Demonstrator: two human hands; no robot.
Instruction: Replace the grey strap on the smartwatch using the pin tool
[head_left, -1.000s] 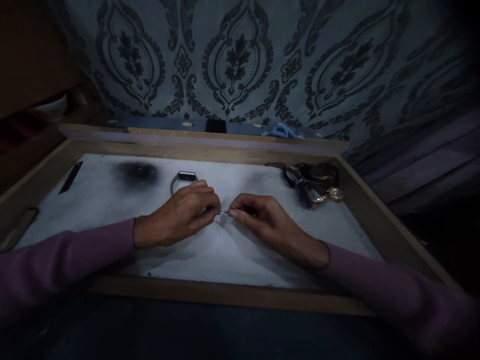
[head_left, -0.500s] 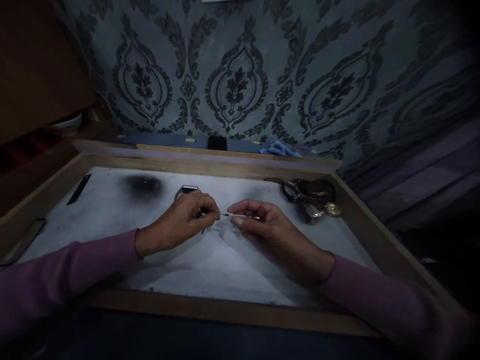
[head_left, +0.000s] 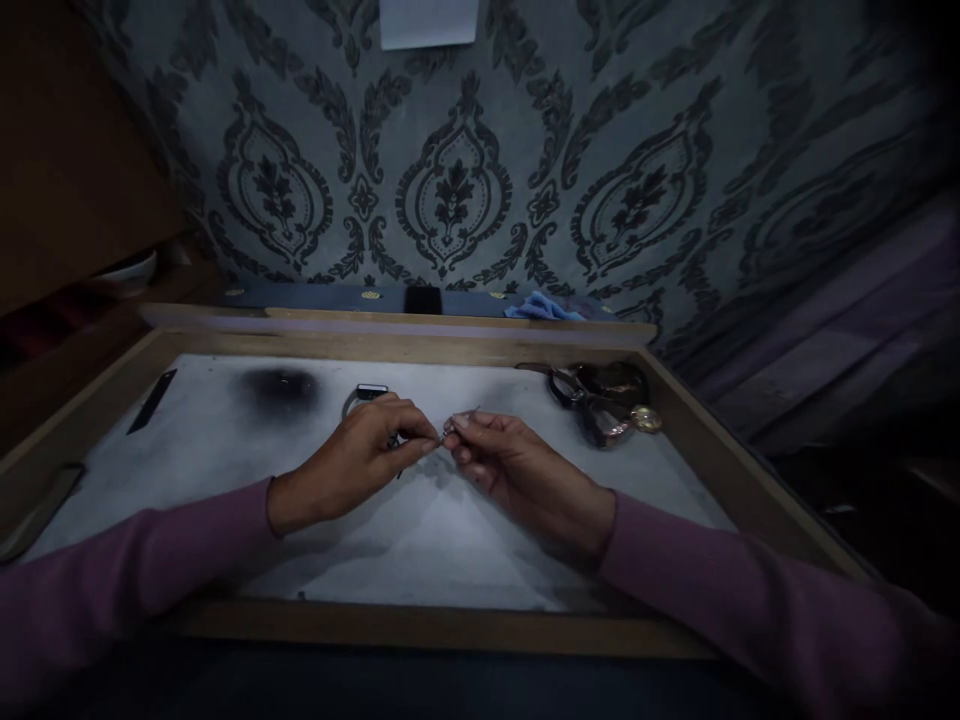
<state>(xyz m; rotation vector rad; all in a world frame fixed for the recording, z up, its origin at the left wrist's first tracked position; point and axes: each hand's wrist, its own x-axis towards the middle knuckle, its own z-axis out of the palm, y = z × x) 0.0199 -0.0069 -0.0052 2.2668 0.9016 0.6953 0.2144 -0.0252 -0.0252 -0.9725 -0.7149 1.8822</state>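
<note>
My left hand (head_left: 360, 452) is closed in a pinch, thumb against forefinger, over the middle of the white board. What it grips is mostly hidden, though small dark bits show under the fingers. Fingertip to fingertip with it, my right hand (head_left: 517, 465) pinches a thin metal tool (head_left: 448, 430), largely covered by the fingers. A fine tip pokes up above the right forefinger. Just behind my left hand lies a watch (head_left: 372, 391) with a dark square face and a curved band.
A wooden frame (head_left: 420, 628) with raised sides surrounds the white surface (head_left: 315, 570). Several watches (head_left: 600, 400) lie heaped at the back right, near a gold round one (head_left: 646, 419). A black strip (head_left: 152, 401) lies left; a blue cloth (head_left: 544, 306) sits behind the frame.
My right hand has turned and closed in against my left fingertips. The thin tool, earlier lying lengthwise between the hands, is now mostly covered. The head view has tilted up slightly.
</note>
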